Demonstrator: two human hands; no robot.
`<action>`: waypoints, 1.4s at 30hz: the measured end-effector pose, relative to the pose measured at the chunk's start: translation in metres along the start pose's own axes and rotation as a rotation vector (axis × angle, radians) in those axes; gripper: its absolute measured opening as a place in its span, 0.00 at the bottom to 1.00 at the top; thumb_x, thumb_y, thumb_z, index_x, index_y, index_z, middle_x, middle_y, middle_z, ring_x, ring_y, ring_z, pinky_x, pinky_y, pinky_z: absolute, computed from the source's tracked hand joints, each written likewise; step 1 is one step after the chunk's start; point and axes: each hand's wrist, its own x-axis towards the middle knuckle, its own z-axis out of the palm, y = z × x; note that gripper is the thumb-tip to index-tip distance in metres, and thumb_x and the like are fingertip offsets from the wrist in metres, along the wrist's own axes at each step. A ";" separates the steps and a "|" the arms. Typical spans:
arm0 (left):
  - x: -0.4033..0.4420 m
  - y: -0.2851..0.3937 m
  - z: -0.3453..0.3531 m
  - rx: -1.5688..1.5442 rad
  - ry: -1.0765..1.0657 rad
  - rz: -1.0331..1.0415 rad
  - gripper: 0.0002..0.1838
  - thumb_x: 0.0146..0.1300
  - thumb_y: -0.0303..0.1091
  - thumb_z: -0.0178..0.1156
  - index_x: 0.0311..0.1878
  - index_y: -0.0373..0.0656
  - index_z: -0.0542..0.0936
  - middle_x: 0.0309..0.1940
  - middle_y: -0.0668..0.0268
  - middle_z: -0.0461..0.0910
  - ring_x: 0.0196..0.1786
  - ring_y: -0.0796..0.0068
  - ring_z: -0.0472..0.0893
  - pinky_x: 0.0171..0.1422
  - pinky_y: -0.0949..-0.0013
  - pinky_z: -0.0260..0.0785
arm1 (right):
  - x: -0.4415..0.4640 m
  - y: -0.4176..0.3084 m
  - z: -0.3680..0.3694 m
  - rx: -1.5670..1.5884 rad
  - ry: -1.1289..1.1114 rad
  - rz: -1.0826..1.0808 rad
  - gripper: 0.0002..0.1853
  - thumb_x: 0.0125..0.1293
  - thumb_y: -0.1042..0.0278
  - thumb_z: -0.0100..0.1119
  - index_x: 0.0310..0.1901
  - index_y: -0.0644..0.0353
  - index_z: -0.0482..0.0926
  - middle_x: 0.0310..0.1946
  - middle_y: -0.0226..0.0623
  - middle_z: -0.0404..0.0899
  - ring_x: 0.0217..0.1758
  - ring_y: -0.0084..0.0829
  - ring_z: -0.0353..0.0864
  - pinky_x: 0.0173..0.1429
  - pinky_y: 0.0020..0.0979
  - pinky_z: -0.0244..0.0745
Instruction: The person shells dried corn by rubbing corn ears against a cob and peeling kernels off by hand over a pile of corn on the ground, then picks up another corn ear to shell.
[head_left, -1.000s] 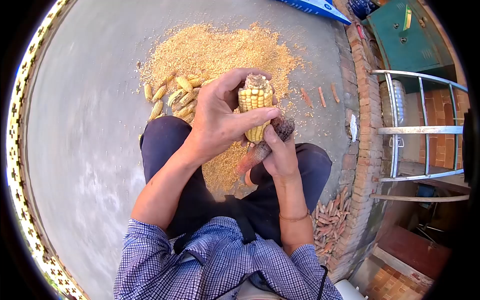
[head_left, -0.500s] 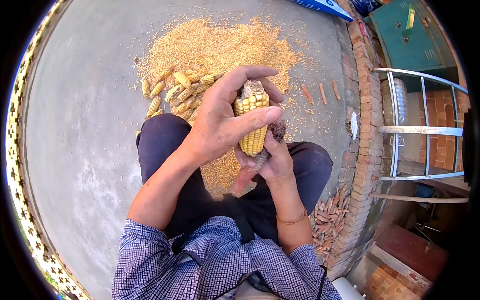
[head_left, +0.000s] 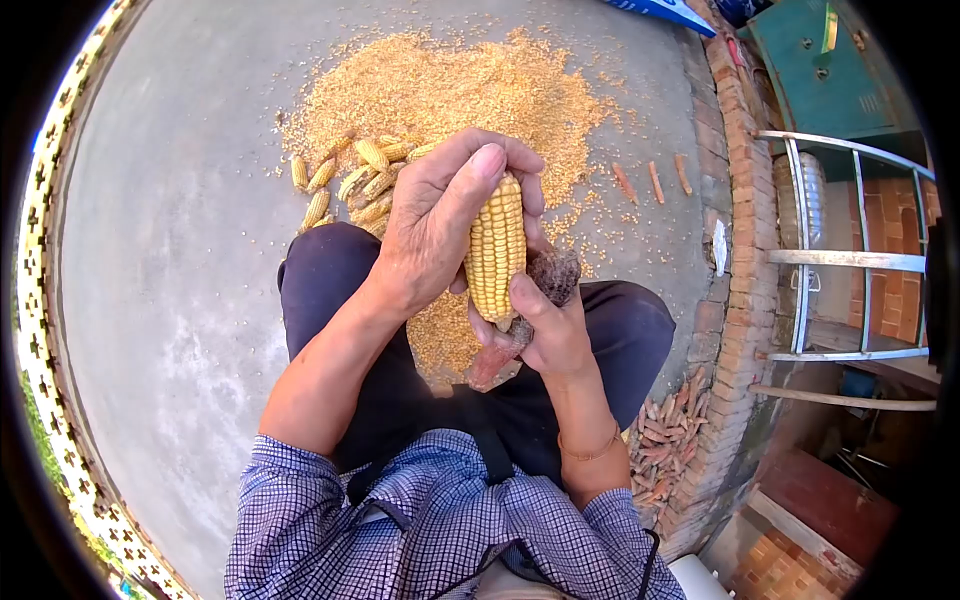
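Corn ear (head_left: 496,255), left hand (head_left: 430,220) wrapped around it, right hand (head_left: 555,335) clasping bare cob (head_left: 554,276)

i am facing a grey floor (head_left: 190,230); a pale patterned border (head_left: 36,325) is edging the left, a brick ledge (head_left: 747,230) is running down the right, and a green cabinet (head_left: 822,90) is standing far right.

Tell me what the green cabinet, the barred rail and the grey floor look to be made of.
Green cabinet: probably painted sheet metal, going by its slotted vents. Barred rail: likely metal, slim and silvery; bare or painted is unclear. Grey floor: seemingly smooth concrete, matte, with no visible joints.
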 end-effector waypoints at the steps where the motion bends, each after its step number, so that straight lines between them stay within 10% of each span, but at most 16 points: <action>1: 0.000 0.001 0.001 0.010 0.013 -0.001 0.20 0.77 0.43 0.45 0.49 0.33 0.75 0.32 0.61 0.79 0.32 0.77 0.80 0.36 0.75 0.77 | -0.001 -0.001 0.002 -0.012 0.007 0.002 0.28 0.68 0.57 0.59 0.60 0.69 0.66 0.38 0.51 0.79 0.24 0.31 0.80 0.19 0.21 0.67; 17: 0.002 -0.008 0.012 0.009 0.216 -0.061 0.23 0.78 0.42 0.39 0.53 0.30 0.74 0.32 0.58 0.78 0.31 0.74 0.79 0.35 0.72 0.75 | -0.009 -0.002 0.024 -0.192 0.254 -0.114 0.16 0.67 0.73 0.62 0.53 0.67 0.70 0.37 0.35 0.79 0.28 0.17 0.77 0.30 0.20 0.76; 42: 0.006 -0.005 0.003 -0.302 -0.033 -0.071 0.27 0.77 0.45 0.43 0.66 0.29 0.67 0.46 0.52 0.78 0.46 0.66 0.81 0.51 0.66 0.78 | -0.009 0.000 0.005 0.154 0.055 -0.031 0.25 0.74 0.53 0.50 0.62 0.65 0.65 0.42 0.53 0.78 0.24 0.29 0.75 0.26 0.22 0.72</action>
